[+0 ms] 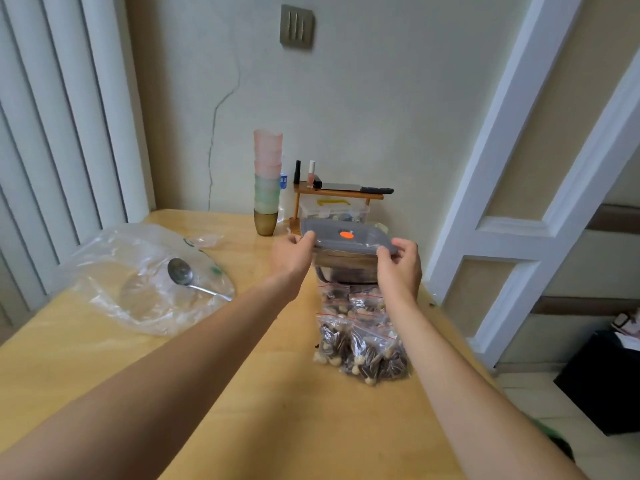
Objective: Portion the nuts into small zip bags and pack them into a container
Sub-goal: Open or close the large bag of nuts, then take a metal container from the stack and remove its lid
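Observation:
A grey container lid [349, 236] with an orange spot sits over a clear container [346, 270] on the wooden table [242, 375]. My left hand [291, 256] grips the lid's left edge. My right hand [400, 268] pinches its right front corner. Several small zip bags of nuts [360, 337] lie in a pile just in front of the container, between my forearms. Dark contents show through the container's wall; what they are is unclear.
A large clear plastic bag [138, 282] with a metal spoon [187, 277] on it lies at the left. A stack of plastic cups [266, 181] and a small wooden shelf [337, 195] with bottles stand by the back wall. The table's right edge is close.

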### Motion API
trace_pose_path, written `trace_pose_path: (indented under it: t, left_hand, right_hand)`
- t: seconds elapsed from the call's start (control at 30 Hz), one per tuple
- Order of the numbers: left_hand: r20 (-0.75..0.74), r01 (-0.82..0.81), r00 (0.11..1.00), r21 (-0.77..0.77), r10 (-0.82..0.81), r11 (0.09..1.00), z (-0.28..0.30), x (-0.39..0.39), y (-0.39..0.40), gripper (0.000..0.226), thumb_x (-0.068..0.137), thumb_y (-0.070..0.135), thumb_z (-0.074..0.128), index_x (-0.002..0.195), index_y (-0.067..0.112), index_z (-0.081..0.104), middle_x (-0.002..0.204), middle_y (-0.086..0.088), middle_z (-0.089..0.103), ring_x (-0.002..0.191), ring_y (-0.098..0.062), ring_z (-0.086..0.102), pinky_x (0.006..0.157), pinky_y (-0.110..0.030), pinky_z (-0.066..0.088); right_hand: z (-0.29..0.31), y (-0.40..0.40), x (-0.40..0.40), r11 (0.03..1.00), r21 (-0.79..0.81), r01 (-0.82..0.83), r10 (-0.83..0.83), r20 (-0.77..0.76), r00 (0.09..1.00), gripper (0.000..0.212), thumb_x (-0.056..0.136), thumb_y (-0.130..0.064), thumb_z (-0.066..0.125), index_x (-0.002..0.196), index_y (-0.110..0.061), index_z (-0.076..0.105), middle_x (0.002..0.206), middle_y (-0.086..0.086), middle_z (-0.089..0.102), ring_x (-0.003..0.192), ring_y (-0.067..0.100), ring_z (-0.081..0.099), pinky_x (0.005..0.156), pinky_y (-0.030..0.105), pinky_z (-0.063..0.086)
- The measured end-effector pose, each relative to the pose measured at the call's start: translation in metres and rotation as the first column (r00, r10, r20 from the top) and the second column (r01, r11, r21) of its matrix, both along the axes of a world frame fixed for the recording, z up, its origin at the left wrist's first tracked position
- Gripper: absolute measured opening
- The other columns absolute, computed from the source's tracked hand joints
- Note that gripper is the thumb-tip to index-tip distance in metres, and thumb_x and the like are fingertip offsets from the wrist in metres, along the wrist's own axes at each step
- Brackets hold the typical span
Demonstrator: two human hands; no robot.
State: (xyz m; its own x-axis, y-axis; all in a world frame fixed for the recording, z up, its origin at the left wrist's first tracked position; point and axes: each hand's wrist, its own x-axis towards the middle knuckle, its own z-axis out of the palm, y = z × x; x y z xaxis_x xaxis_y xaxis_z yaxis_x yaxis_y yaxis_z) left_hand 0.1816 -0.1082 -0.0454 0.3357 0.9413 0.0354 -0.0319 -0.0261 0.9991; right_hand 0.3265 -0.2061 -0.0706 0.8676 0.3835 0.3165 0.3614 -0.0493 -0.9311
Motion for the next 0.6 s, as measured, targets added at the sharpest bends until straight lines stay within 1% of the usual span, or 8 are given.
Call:
trace_pose_path:
  t: [0.07, 0.17, 0.23, 0.3, 0.37, 0.47, 0.53, 0.6]
  left_hand:
    - [0.016, -0.034, 0.999, 0.013, 0.034, 0.999, -0.001, -0.028, -0.011, 0.015, 0.094, 0.026, 0.053, 0.091, 0.012, 0.05, 0.083, -0.005, 0.043, 0.075, -0.017, 0.038, 0.062, -0.03, 0.032]
    - [0.01, -0.118, 0.993, 0.046, 0.118, 0.992, -0.008, -0.078, -0.023, 0.019, 0.095, 0.026, 0.049, 0.083, 0.011, 0.048, 0.081, -0.005, 0.041, 0.076, -0.019, 0.038, 0.062, -0.033, 0.033]
    - [0.012, -0.173, 0.985, 0.085, 0.172, 0.981, -0.018, -0.113, -0.029, 0.019, 0.093, 0.023, 0.048, 0.079, 0.012, 0.042, 0.079, -0.005, 0.035, 0.074, -0.019, 0.033, 0.063, -0.034, 0.029]
    - [-0.03, -0.202, 0.978, 0.111, 0.207, 0.973, -0.031, -0.147, -0.037, 0.018, 0.091, 0.02, 0.049, 0.078, 0.012, 0.04, 0.078, -0.007, 0.034, 0.071, -0.019, 0.032, 0.062, -0.034, 0.027]
    - [-0.112, -0.201, 0.971, 0.088, 0.21, 0.976, -0.047, -0.177, -0.045, 0.018, 0.091, 0.019, 0.05, 0.076, 0.01, 0.043, 0.074, -0.009, 0.04, 0.066, -0.019, 0.036, 0.056, -0.031, 0.028]
    - [-0.217, -0.174, 0.96, 0.034, 0.177, 0.984, -0.074, -0.216, -0.053, 0.021, 0.09, 0.021, 0.052, 0.076, 0.005, 0.053, 0.07, -0.013, 0.055, 0.063, -0.022, 0.047, 0.05, -0.028, 0.033]
    - [-0.306, -0.159, 0.937, 0.064, 0.171, 0.985, -0.088, -0.234, -0.054, 0.027, 0.087, 0.028, 0.054, 0.076, 0.004, 0.056, 0.071, -0.012, 0.059, 0.065, -0.024, 0.051, 0.057, -0.032, 0.039]
    - [-0.394, -0.158, 0.897, 0.134, 0.199, 0.978, -0.094, -0.241, -0.052, 0.029, 0.087, 0.032, 0.057, 0.078, 0.004, 0.055, 0.076, -0.011, 0.057, 0.074, -0.027, 0.052, 0.067, -0.037, 0.042]
  right_hand:
    - [0.0, -0.004, -0.029, 1.0, -0.006, 0.0, 0.001, 0.066, 0.998, 0.021, 0.096, -0.027, 0.061, 0.116, -0.029, 0.057, 0.122, -0.004, 0.058, 0.115, 0.018, 0.056, 0.096, 0.035, 0.048]
    - [0.003, -0.015, -0.079, 0.999, -0.054, -0.005, 0.017, 0.233, 0.972, 0.014, 0.095, -0.024, 0.061, 0.109, -0.023, 0.064, 0.116, -0.002, 0.054, 0.105, 0.013, 0.047, 0.085, 0.027, 0.036]
    - [0.0, -0.021, -0.113, 0.992, -0.119, -0.031, 0.063, 0.27, 0.961, 0.012, 0.095, -0.025, 0.061, 0.106, -0.022, 0.063, 0.111, -0.002, 0.052, 0.101, 0.017, 0.05, 0.081, 0.027, 0.034]
    - [-0.01, -0.026, -0.141, 0.959, -0.272, -0.081, 0.145, 0.223, 0.964, 0.016, 0.095, -0.03, 0.059, 0.109, -0.023, 0.059, 0.115, 0.0, 0.051, 0.107, 0.025, 0.055, 0.086, 0.032, 0.041]
    - [-0.022, -0.028, -0.163, 0.887, -0.442, -0.133, 0.217, 0.143, 0.966, 0.028, 0.096, -0.032, 0.058, 0.121, -0.019, 0.052, 0.126, 0.006, 0.052, 0.117, 0.031, 0.054, 0.089, 0.035, 0.042]
    - [-0.045, -0.032, -0.185, 0.81, -0.56, -0.175, 0.255, 0.066, 0.965, 0.048, 0.098, -0.034, 0.056, 0.137, -0.009, 0.042, 0.141, 0.014, 0.054, 0.127, 0.037, 0.053, 0.095, 0.04, 0.046]
    - [-0.055, -0.035, -0.193, 0.787, -0.597, -0.158, 0.251, 0.075, 0.965, 0.051, 0.099, -0.037, 0.055, 0.139, -0.007, 0.042, 0.141, 0.015, 0.056, 0.127, 0.038, 0.055, 0.096, 0.042, 0.048]
    - [-0.056, -0.034, -0.195, 0.766, -0.632, -0.118, 0.246, 0.118, 0.962, 0.048, 0.1, -0.039, 0.054, 0.134, -0.007, 0.045, 0.135, 0.018, 0.058, 0.123, 0.039, 0.057, 0.093, 0.043, 0.049]
